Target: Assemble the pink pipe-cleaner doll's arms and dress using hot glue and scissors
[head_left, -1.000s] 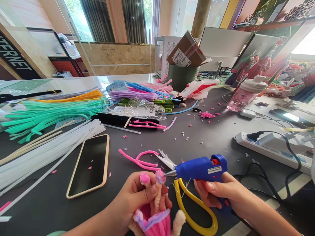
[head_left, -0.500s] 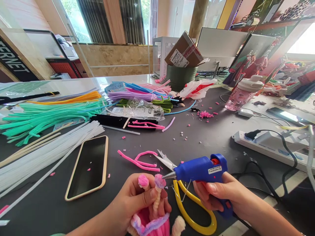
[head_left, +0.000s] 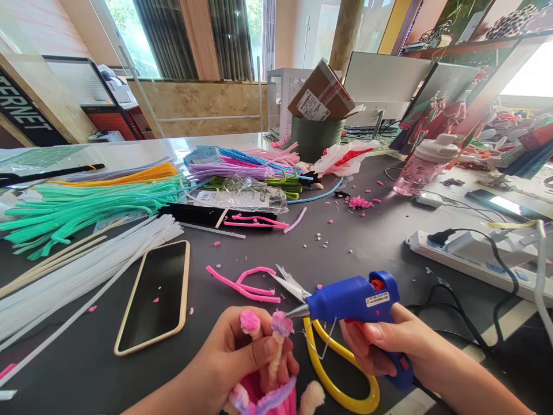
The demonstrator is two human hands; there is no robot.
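Observation:
My left hand [head_left: 242, 351] is closed around a pipe-cleaner doll [head_left: 276, 360], pinching one cream leg between thumb and fingers. Both cream legs point up and end in fuzzy pink and lilac tips; a pink skirt with a lilac edge hangs below, cut off by the frame. In my right hand [head_left: 384, 346] is a blue hot glue gun [head_left: 354, 298], fingers wrapped round its handle at the trigger. Its metal nozzle points left and meets, or nearly meets, the lilac-pink tip of the right leg. Yellow-handled scissors [head_left: 317, 357] lie partly beneath the glue gun.
Bent pink pipe cleaners [head_left: 244, 285] lie ahead of my hands. A phone [head_left: 153, 297] is at left, beside white pipe cleaners [head_left: 99, 271] and green ones [head_left: 86, 204]. At right are a power strip [head_left: 470, 259], cables and a pink bottle [head_left: 425, 164]. Pink scraps [head_left: 359, 203] are scattered about.
The doll's leg tips have turned slightly, with the right tip a little lower. The glue gun stays almost in place, its nozzle still by that tip. The camera view has shifted slightly.

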